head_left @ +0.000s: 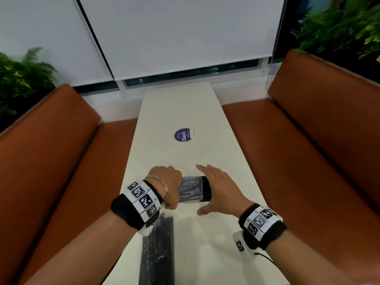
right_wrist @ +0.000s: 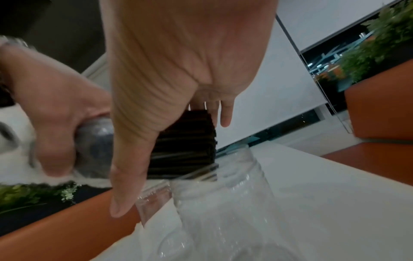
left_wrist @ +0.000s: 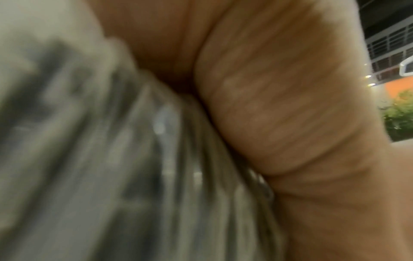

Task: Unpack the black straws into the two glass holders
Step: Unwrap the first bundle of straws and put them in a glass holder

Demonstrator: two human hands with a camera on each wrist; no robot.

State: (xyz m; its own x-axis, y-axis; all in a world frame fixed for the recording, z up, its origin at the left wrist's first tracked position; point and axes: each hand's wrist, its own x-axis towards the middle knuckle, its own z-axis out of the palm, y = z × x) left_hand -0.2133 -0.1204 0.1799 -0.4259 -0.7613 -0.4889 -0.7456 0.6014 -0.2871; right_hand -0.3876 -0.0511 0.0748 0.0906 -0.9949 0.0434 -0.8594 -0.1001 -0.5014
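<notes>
My left hand [head_left: 166, 186] grips a clear plastic pack of black straws [head_left: 190, 190] held level over the white table [head_left: 178, 112]. Bare straw ends [head_left: 206, 189] stick out of the pack's right side. My right hand [head_left: 218, 186] is spread with straight fingers, its palm against those ends. The right wrist view shows the straw ends [right_wrist: 185, 144] behind my palm [right_wrist: 178, 74], just above a clear glass holder [right_wrist: 223, 203]. A second glass holder [right_wrist: 152, 201] stands beside it. The left wrist view is blurred, showing only the pack [left_wrist: 111, 159] against my palm [left_wrist: 268, 106].
A second pack of black straws [head_left: 158, 249] lies on the table near its front edge, under my left wrist. A round purple sticker [head_left: 183, 135] marks the table's middle. Orange benches [head_left: 61, 161] [head_left: 287, 161] flank the narrow table, with plants [head_left: 20, 79] behind them.
</notes>
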